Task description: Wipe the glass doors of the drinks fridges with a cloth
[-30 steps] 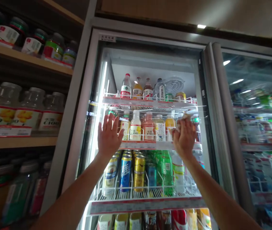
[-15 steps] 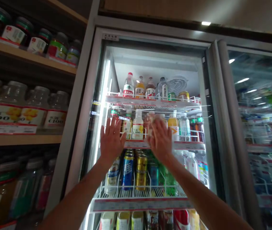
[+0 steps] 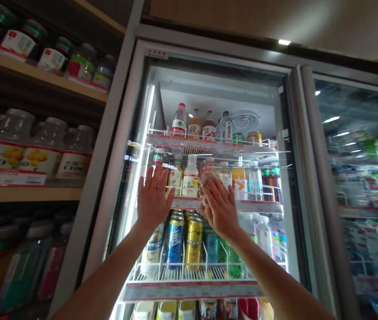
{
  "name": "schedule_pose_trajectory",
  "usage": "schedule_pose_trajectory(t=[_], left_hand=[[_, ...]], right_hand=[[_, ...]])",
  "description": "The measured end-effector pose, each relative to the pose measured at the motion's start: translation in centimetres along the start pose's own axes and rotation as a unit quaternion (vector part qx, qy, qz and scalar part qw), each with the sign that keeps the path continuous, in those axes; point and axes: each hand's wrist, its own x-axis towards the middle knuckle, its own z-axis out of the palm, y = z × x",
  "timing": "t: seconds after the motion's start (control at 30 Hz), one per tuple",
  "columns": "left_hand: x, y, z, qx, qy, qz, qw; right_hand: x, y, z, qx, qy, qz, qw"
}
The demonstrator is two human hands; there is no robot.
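Observation:
My left hand lies flat and open on the glass door of a lit drinks fridge, fingers spread and pointing up. My right hand presses a crumpled pale cloth against the same glass, just right of the left hand. Behind the glass at hand height stands a row of bottles on a wire shelf. Below it stand several cans.
A top shelf inside holds more bottles and a white fan. A second glass-door fridge stands to the right. On the left, wooden shelves carry large jars.
My right hand has slid left across the glass with the cloth, from the door's right side to near the middle. The left hand has stayed in place.

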Motion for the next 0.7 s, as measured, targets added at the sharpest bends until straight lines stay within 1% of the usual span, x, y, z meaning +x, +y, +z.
schedule_pose_trajectory(t=[0.03,0.07,0.17,0.2,0.23,0.27,0.33,0.37,0.4,0.43,0.47,0.5,0.57,0.6,0.63,0.67,0.7], left_hand=[[0.0,0.0,0.0,-0.001,-0.001,0.0,1.0],[-0.1,0.0,0.0,-0.001,-0.002,-0.001,1.0],[-0.2,0.1,-0.1,-0.001,-0.011,-0.003,1.0],[-0.2,0.1,-0.2,-0.001,-0.013,-0.004,1.0],[-0.2,0.1,-0.3,-0.002,-0.017,-0.003,1.0],[-0.2,0.1,-0.3,-0.002,-0.021,-0.002,1.0],[-0.2,0.0,-0.4,-0.003,-0.026,0.001,1.0],[-0.2,-0.1,-0.5,-0.003,-0.026,0.003,1.0],[-0.2,-0.1,-0.5,-0.002,-0.025,0.005,1.0],[-0.2,-0.1,-0.5,-0.001,-0.024,0.007,1.0],[-0.2,-0.1,-0.5,0.001,-0.021,0.008,1.0],[-0.3,0.0,-0.5,0.002,-0.019,0.009,1.0],[-0.3,0.1,-0.4,0.003,-0.017,0.005,1.0],[-0.4,0.2,-0.4,0.003,-0.02,0.0,1.0],[-0.4,0.3,-0.4,0.002,-0.022,-0.006,1.0],[-0.5,0.4,-0.4,0.001,-0.023,-0.011,1.0],[-0.5,0.4,-0.4,-0.002,-0.025,-0.015,1.0]], right_hand=[[-0.4,0.2,-0.1,-0.001,0.003,0.0,1.0],[-0.6,0.8,-0.2,-0.007,0.016,0.024,1.0],[-0.5,2.6,-0.2,-0.034,0.073,0.144,0.986],[-0.4,2.6,-0.1,-0.036,0.083,0.165,0.982],[-0.4,2.1,-0.1,-0.031,0.081,0.167,0.982],[-0.5,1.3,-0.1,-0.02,0.069,0.147,0.986],[-1.0,-0.6,-0.3,0.012,0.024,0.054,0.998],[-1.3,-1.2,-0.5,0.026,0.0,0.007,1.0],[-1.6,-1.2,-0.6,0.031,-0.016,-0.021,0.999],[-1.8,-0.6,-0.8,0.026,-0.018,-0.021,0.999],[-2.0,0.5,-1.0,0.011,-0.002,0.004,1.0],[-2.0,2.0,-1.1,-0.009,0.023,0.048,0.999],[-1.8,4.6,-1.1,-0.045,0.076,0.144,0.986],[-1.7,5.3,-1.1,-0.055,0.094,0.177,0.978],[-1.6,5.3,-1.0,-0.057,0.1,0.191,0.975],[-1.5,4.6,-0.9,-0.052,0.093,0.187,0.977],[-1.5,3.3,-0.8,-0.04,0.075,0.162,0.983]])
